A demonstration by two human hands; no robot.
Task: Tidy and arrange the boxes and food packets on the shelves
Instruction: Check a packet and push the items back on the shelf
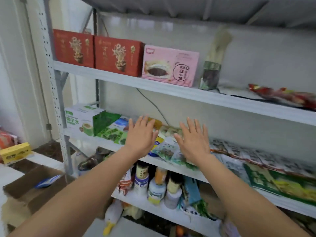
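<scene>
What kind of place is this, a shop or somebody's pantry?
Probably a storeroom or home pantry, hard to say which. A grey metal rack holds a pink cake box beside red boxes. Loose food packets lie lower down, with bottles below them.

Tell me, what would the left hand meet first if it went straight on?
Probably the yellow packet, lying just beyond the fingertips of the left hand; depth is unclear.
</scene>
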